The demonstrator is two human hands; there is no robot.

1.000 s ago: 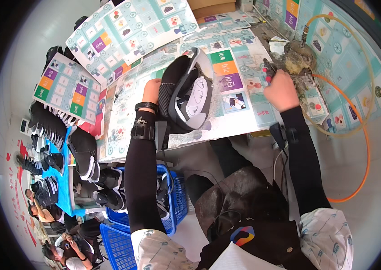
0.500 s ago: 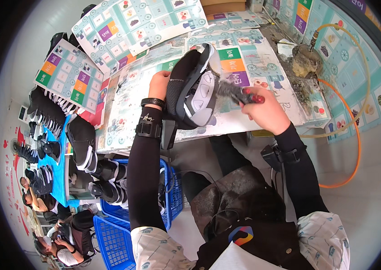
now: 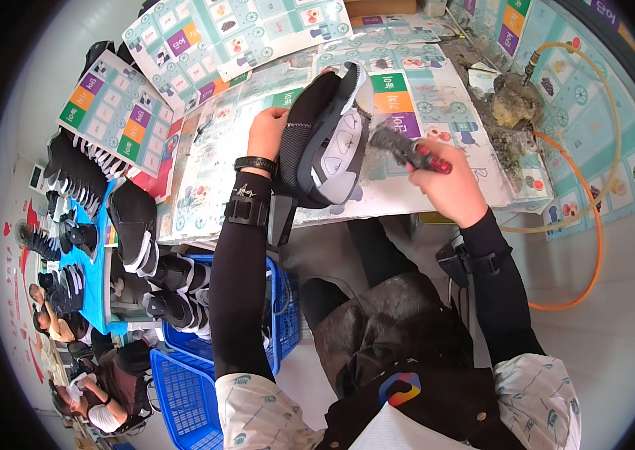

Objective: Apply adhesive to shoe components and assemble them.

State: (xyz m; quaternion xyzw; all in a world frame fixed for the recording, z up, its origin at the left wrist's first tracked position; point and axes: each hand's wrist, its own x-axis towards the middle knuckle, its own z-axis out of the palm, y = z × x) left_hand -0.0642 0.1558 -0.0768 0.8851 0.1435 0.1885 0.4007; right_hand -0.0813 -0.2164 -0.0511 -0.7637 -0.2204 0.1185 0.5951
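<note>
While the left hand [image 3: 267,133] gripped a black shoe [image 3: 325,142] sole-up near the poster-covered table's [image 3: 437,187] front edge, the right hand [image 3: 448,184] clasped a red-handled brush [image 3: 407,148] beside it.

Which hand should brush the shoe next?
Probably the right hand: it already grips the brush, bristles right at the sole. The left hand is busy holding the shoe up.

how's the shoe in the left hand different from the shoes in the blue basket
The held shoe is lifted over the table, turned so its grey-and-white sole faces the brush in the right hand. The shoes in the blue basket lie piled below the table, untouched. The left hand grips only the held one. All look black with pale soles.
</note>
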